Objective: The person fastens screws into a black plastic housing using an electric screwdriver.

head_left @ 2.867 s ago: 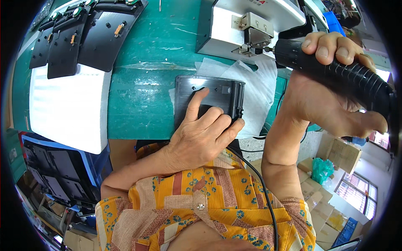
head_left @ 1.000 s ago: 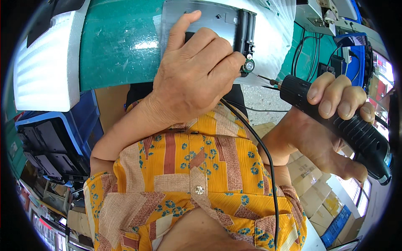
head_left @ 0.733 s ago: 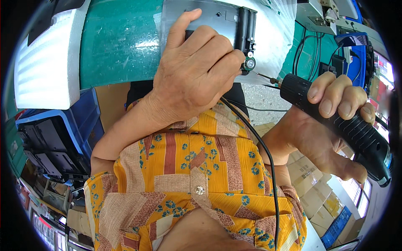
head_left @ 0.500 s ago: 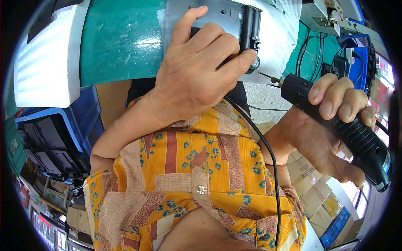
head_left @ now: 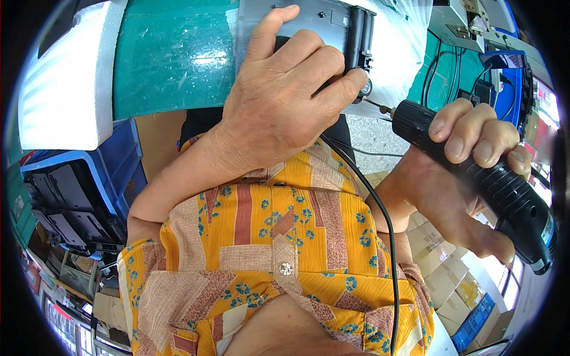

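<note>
My left hand (head_left: 291,98) lies over a dark plastic panel (head_left: 312,15) at the table's front edge. Its fingers curl down onto the panel and the thumb presses at the near right corner. A black cylindrical ridge (head_left: 360,35) runs along the panel's right side. Beside the thumb tip shows a small round part (head_left: 366,88), partly hidden. My right hand (head_left: 460,172) is wrapped round a black electric screwdriver (head_left: 493,184), tilted with its bit pointing up and left. The bit's tip (head_left: 367,101) is right by that corner; whether it touches is unclear.
White foam sheeting (head_left: 401,44) covers the green tabletop (head_left: 172,59) on the right, and a white foam block (head_left: 65,77) stands left. A blue crate (head_left: 127,160) with black panels is lower left. A black cable (head_left: 380,207) hangs across my front. Cartons (head_left: 442,261) lie lower right.
The screwdriver has moved slightly left and up, its tip nearer the panel's corner. My left hand and the panel have shifted a little to the right in the picture.
</note>
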Demonstrator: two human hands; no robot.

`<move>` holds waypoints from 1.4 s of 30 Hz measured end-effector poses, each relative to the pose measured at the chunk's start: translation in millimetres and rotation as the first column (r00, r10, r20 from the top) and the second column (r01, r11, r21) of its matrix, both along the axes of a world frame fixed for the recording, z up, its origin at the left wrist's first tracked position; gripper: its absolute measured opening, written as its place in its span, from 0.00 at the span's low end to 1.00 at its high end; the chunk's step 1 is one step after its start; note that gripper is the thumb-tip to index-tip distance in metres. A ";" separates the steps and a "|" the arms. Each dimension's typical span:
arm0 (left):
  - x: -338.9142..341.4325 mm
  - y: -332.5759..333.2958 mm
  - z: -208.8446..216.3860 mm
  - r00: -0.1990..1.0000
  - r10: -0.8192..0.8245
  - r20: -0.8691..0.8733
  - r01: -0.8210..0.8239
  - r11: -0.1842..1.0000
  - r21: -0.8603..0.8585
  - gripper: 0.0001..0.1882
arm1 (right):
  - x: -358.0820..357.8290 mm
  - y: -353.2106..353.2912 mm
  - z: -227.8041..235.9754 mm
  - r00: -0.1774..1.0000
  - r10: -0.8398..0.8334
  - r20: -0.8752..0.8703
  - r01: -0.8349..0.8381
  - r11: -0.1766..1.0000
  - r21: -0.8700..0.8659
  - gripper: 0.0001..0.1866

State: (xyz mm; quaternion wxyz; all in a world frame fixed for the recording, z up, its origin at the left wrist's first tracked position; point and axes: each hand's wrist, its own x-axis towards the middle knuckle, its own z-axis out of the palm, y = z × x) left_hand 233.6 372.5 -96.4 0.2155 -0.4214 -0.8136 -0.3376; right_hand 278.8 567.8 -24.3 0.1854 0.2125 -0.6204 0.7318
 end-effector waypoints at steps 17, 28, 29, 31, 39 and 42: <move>2.9 3.7 7.1 0.999 0.020 -0.028 -0.021 0.999 -0.042 0.18 | 15.7 -19.8 -7.7 0.980 -0.160 -0.116 0.167 0.985 0.046 0.51; 7.8 11.1 -16.1 0.993 0.028 0.113 -0.045 0.988 0.149 0.18 | 5.4 -27.3 -3.6 0.981 -0.149 -0.121 0.161 0.982 0.102 0.53; 9.1 7.4 -13.7 0.990 0.035 0.139 -0.055 0.988 0.144 0.18 | 2.8 -30.4 -2.8 0.982 -0.137 -0.131 0.151 0.983 0.105 0.53; 8.5 9.2 -12.5 0.991 -0.002 0.131 -0.020 0.986 0.163 0.18 | 7.4 -31.9 -2.0 0.971 -0.160 -0.176 0.182 0.976 0.119 0.53; -13.9 -8.2 -11.5 0.984 -0.078 0.162 0.017 0.937 0.348 0.18 | 1.7 -10.6 -0.3 0.984 -0.149 -0.096 0.151 0.989 0.009 0.50; -10.5 -38.8 -14.7 0.988 0.076 0.136 -0.109 0.962 0.252 0.15 | -3.1 6.3 1.2 0.984 -0.167 -0.069 0.163 0.985 -0.065 0.50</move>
